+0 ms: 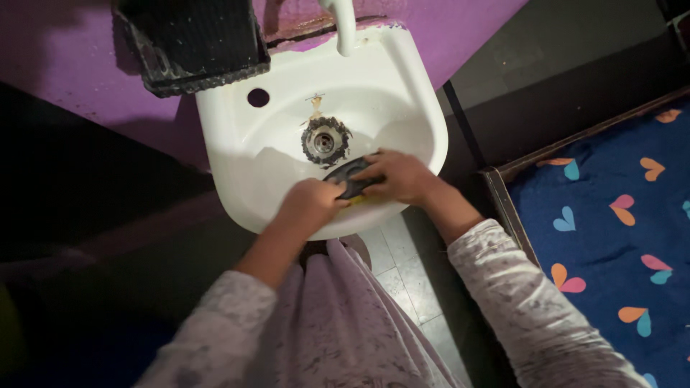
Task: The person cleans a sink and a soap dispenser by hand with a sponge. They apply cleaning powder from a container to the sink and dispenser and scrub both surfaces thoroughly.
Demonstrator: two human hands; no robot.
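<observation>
Sponge (350, 179) first: it's dark on top with a sliver of yellow at its lower edge, and both your hands are clamped on it at the near side of the sink (402, 86) bowl. Your right hand (399, 176) lies over its right end, fingers curled down across the dark face. Your left hand (310, 205) closes on the left end, knuckles up, right at the front rim. Sponge pressed against the white inner wall, just below the drain (325, 141), which wears a dark, grimy ring. Above that, a white tap (344, 25) hangs over the bowl, and a small round hole (258, 97) sits in the left shoulder of the sink. A black ribbed tray (194, 43) rests on the purple wall ledge (65, 65) at upper left. To your right, a blue cloth with coloured hearts (618, 215).
</observation>
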